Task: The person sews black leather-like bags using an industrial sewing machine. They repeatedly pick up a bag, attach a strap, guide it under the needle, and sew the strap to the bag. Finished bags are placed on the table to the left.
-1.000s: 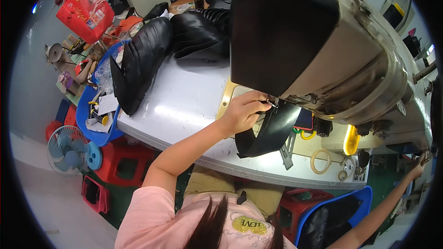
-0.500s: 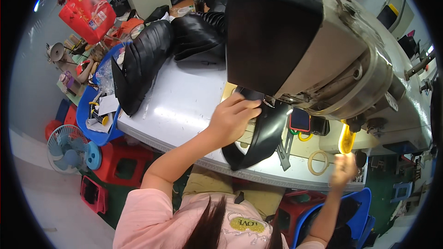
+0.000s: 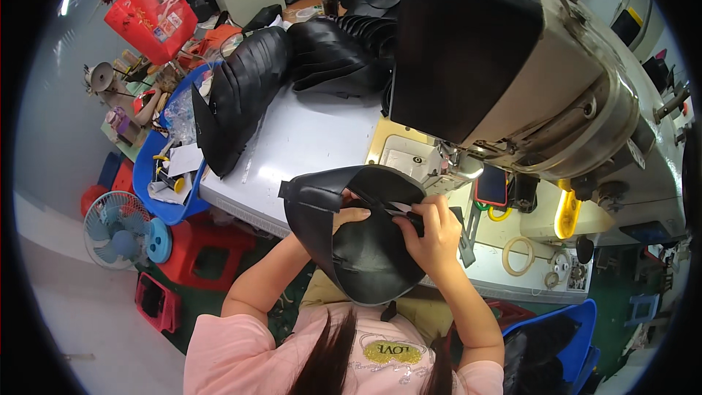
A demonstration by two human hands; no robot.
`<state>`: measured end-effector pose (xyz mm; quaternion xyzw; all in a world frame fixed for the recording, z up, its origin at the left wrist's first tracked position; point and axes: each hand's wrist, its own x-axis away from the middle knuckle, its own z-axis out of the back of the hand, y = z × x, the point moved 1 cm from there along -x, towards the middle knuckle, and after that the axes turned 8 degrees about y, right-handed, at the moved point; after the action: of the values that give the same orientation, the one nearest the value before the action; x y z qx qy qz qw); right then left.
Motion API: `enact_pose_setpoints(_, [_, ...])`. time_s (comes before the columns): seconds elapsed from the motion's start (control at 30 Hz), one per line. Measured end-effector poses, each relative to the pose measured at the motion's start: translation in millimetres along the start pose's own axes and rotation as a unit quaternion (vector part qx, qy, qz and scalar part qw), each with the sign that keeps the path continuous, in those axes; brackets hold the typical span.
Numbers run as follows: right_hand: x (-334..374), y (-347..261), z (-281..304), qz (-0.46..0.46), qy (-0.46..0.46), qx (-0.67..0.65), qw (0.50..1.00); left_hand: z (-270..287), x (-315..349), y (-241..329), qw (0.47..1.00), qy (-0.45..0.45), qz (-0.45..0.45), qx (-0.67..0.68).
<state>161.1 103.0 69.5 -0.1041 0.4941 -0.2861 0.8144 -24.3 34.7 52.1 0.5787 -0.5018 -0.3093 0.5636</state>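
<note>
A curved black leather piece (image 3: 311, 238), bent round into a loop, is held up in front of me at the table's near edge. My left hand (image 3: 352, 214) is closed on the leather's upper part, its thumb on top and other fingers partly hidden behind the fold. In my right hand (image 3: 436, 238) is a pair of small snips (image 3: 400, 208) with pale metal blades and a dark handle. The blades point left, close to the leather by my left fingers. Behind the leather stands the sewing machine (image 3: 468, 51), its needle area beside the work.
Stacked black leather pieces (image 3: 245, 95) lie on the white table (image 3: 307, 128) at the left. A blue basket (image 3: 157, 208) adjoins its left edge. Right of my hands are a phone (image 3: 491, 187), a grey metal bar (image 3: 468, 240) and a tape ring (image 3: 518, 256).
The leather has come out from beneath the machine head toward me. My right hand moved left from beside the yellow piece at the right and now holds snips at the leather.
</note>
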Motion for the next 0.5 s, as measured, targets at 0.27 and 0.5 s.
enact_pose_setpoints(0.27, [11,14,6,-0.055,0.045,-0.066,0.995,19,-5,46,0.946,0.027,-0.204,-0.249])
enact_pose_setpoints(0.5, [30,39,17,-0.152,0.036,-0.093,0.983,63,-64,34,0.778,0.009,-0.397,-0.487])
